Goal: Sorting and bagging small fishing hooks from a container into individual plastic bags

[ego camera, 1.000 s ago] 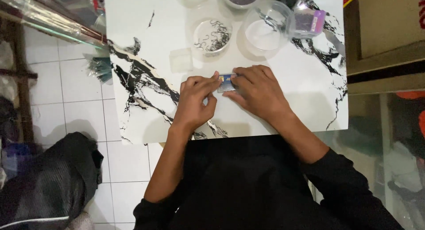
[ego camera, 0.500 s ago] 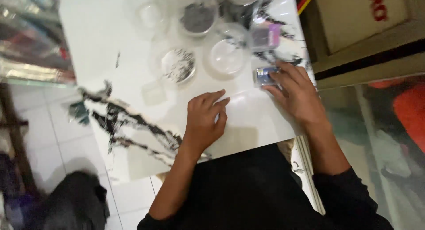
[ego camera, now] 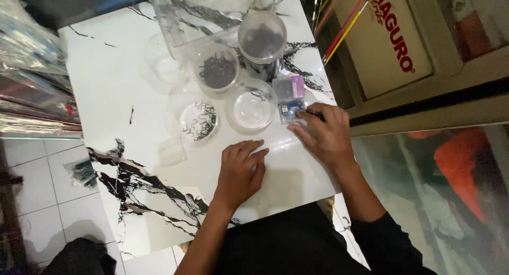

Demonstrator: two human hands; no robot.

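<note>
The left hand (ego camera: 239,171) lay palm down on the white, black-veined marble-patterned surface (ego camera: 122,95), its fingers (ego camera: 249,148) extended, slightly spread and empty, pointing toward the far edge. The right hand (ego camera: 323,136) rested near the right edge of the surface, its fingers loosely curled and touching the near side of a small clear rectangular plastic box with blue contents (ego camera: 291,111); whether the fingers pinched the box or merely pressed against it could not be told. That box sat flat on the surface, just beside a second small clear box with a purple tint (ego camera: 289,87) on its far side. Immediately left of both boxes stood a shallow round clear plastic dish (ego camera: 252,108) that appeared empty. Further left stood another round clear dish holding a scatter of thin dark curled pieces (ego camera: 198,121), and beyond it a round clear dish with a denser heap of dark pieces (ego camera: 217,69). A tall clear cylindrical container with dark contents (ego camera: 262,42) stood behind the boxes, partly overlapping a large clear rectangular plastic tub (ego camera: 201,10) at the far edge. A small clear square lid or tray (ego camera: 172,151) lay left of the left hand, apart from it. A brown cardboard carton (ego camera: 387,36) stood off the surface to the right, with thin coloured rods (ego camera: 344,26) leaning beside it.
</note>
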